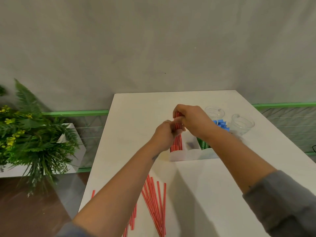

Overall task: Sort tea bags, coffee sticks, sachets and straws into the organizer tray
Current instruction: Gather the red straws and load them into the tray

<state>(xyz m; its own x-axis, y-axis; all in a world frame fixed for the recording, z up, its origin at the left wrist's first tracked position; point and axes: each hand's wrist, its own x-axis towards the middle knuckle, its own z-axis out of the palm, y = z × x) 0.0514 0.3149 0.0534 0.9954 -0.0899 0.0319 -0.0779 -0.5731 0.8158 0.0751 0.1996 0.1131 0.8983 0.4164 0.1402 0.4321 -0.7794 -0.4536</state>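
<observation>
A bundle of red-and-white striped straws [177,141] stands tilted in the leftmost compartment of the white organizer tray [185,155]. My left hand [165,135] grips the bundle at mid-height, and my right hand [191,121] closes around its top end. Green sachets [203,145] fill a compartment to the right, and blue packets [221,124] sit further back. Several loose striped straws [154,202] lie on the white table [136,117] near its front edge, between my forearms.
Two clear glass cups [242,124] stand at the back right of the table, behind the tray. A white box [205,194] sits in front of the tray. A fern plant with yellow flowers [25,134] stands off the table's left side.
</observation>
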